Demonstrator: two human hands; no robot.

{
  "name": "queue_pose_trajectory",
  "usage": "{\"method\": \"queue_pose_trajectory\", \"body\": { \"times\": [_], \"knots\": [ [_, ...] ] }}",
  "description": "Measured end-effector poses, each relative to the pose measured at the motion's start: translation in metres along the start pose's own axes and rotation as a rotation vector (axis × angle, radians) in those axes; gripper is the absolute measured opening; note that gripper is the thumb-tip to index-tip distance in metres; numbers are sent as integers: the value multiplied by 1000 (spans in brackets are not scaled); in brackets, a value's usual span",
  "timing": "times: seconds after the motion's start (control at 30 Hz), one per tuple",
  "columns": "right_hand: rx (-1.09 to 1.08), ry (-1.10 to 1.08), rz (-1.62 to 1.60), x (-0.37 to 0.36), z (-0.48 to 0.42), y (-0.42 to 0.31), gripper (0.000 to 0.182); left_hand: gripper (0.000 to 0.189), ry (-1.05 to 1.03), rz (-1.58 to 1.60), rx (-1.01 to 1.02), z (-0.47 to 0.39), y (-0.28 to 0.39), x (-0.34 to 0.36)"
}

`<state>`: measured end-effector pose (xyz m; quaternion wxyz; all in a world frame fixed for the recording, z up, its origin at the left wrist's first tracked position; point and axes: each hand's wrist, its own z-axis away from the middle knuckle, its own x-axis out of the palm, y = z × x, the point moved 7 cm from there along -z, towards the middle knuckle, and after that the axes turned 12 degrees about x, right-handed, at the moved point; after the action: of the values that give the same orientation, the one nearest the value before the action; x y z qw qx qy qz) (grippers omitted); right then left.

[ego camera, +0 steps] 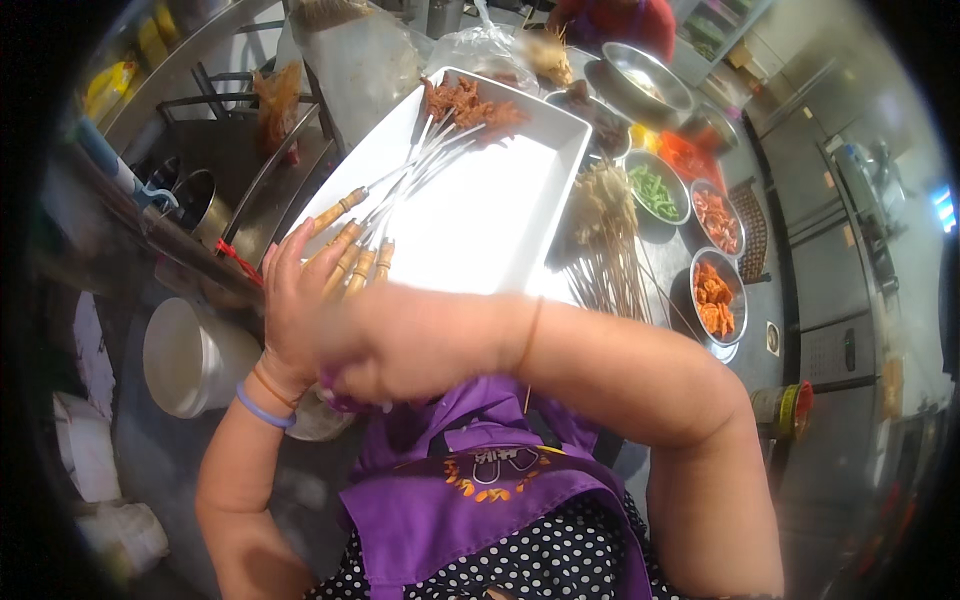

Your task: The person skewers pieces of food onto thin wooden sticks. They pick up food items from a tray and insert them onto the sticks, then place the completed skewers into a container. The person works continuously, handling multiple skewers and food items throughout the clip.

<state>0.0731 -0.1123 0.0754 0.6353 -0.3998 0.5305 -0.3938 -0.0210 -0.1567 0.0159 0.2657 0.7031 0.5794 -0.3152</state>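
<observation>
Metal skewers with bamboo handles [362, 266] lie bunched over the near left part of a white rectangular tray [571, 142], their far ends carrying reddish-brown meat [469, 105]. My left hand [294, 300] is at the handle ends, its fingers raised along them; whether it grips any cannot be told. Across its palm side reaches my right hand [401, 341], blurred, with its fingers near my left wrist. A bit of purple cloth [337, 390] shows below the right fingers, and whether it is held is unclear.
Right of the tray lie thin skewers [611, 277] with pale food. Steel bowls hold green pieces [654, 193], reddish slices [716, 221] and orange pieces [712, 300]. A white bucket [180, 360] stands at lower left, near a metal rail [202, 251]. Another person [626, 26] is at the far side.
</observation>
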Motion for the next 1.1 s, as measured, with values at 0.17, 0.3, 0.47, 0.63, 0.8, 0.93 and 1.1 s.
{"method": "queue_pose_trajectory", "body": {
  "times": [0.17, 0.3, 0.47, 0.63, 0.8, 0.93, 1.1],
  "knots": [
    [736, 193, 236, -68, 31, 23, 17, 60, -58, 98, -62, -5, 8, -9],
    [686, 107, 924, -64, 33, 112, 18, 65, -14, 103, -1, -2, 5, -4],
    [722, -67, 519, -24, 21, 106, 21, 70, -34, 82, -21, 2, 4, -4],
    [424, 40, -478, -15, 49, 47, 25, 68, -42, 85, 11, 2, 7, -4],
    [21, 351, 85, 48, 46, 42, 19, 79, -107, -4, 25, -4, 16, -2],
    [-81, 573, -76, 18, 119, 11, 20, 87, -132, -62, -5, 8, 19, -4],
    [105, 1405, -298, -92, 264, 44, 20, 88, -76, 72, -30, 9, 24, -3]
  ]
}}
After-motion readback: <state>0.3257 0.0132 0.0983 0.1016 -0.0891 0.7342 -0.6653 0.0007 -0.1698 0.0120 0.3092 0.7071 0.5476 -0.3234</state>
